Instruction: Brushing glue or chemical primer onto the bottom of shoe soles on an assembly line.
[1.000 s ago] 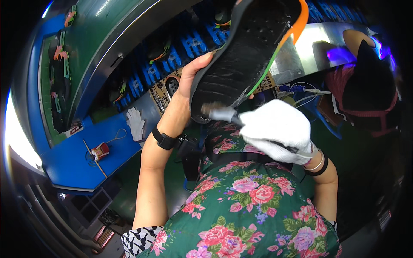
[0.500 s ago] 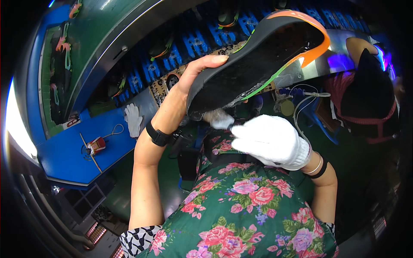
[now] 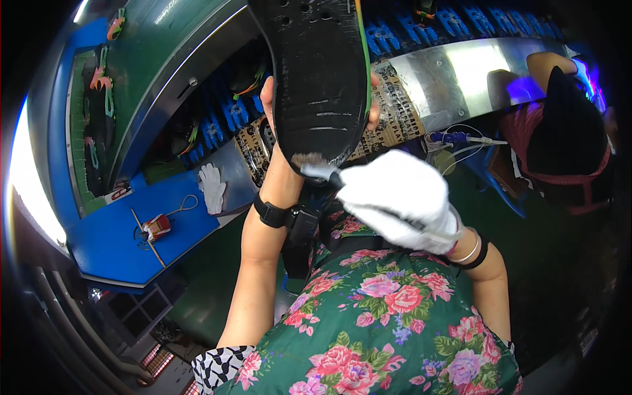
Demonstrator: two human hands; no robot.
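A black shoe sole (image 3: pixel 319 85) with a green edge stands nearly upright in front of me, and its upper end runs out of the picture. Behind it, my bare left hand (image 3: pixel 269 112) grips it, with fingers showing at both sides and the palm hidden. My right hand (image 3: pixel 398 197), in a white glove, is closed around a small brush (image 3: pixel 318 170). The bristles lie against the lower end of the sole, near its rim. Glove and sole hide most of the brush handle.
At the left, a blue table (image 3: pixel 105 247) bears a small red container (image 3: pixel 158 227) with a stick across it; a white glove (image 3: pixel 212 187) lies nearby. Blue racks (image 3: pixel 454 26) line the far side beyond a metal ledge (image 3: pixel 474 72). Another person (image 3: pixel 566 145) is at the right.
My left hand has turned the sole from a slant to nearly upright, its underside now facing me. The brush in my right hand has shifted slightly left onto the sole's lower end.
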